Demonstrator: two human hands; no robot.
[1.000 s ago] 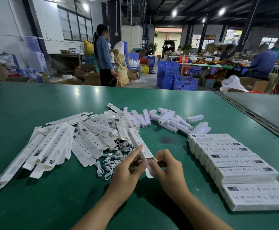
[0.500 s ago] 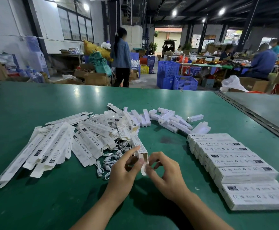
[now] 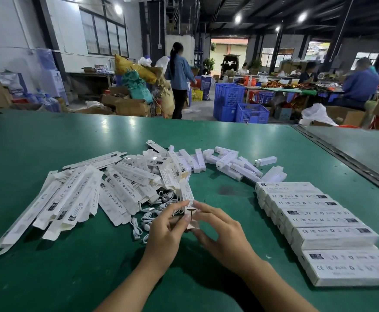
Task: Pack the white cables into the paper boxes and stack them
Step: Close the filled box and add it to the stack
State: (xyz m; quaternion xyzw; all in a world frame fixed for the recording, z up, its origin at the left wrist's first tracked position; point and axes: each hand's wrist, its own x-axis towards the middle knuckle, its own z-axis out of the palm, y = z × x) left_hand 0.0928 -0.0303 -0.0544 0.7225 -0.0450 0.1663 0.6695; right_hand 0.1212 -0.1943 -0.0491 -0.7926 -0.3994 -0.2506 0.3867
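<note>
- Both forearms are cut off at the near edge.
- Left hand [image 3: 163, 230] and right hand [image 3: 225, 236] meet at the near end of one paper box [image 3: 187, 194]. Thumb and forefinger of each pinch its end flaps, the other fingers loosely curled.
- The box points away, its far end on the pile. Fingertips hide the opening, so I can't tell if a cable is inside.
- Loose white cables [image 3: 149, 218] lie on the green table [image 3: 82, 278] just left of the hands, partly buried under flat boxes [image 3: 71, 199].
- Flat boxes: "CE FC RoHS" readable, upside down. Small print is blurred.
- Right: packed boxes [image 3: 319, 221] in an overlapping row, same "CE FC RoHS" marks. The nearest one runs to the frame edge.
- Farther: small white cartons [image 3: 229, 161] scattered, with no readable print.
- Far: a standing person [image 3: 179, 73] with back turned, and blue crates [image 3: 229, 95]. The seated people far right are too small to make out.
</note>
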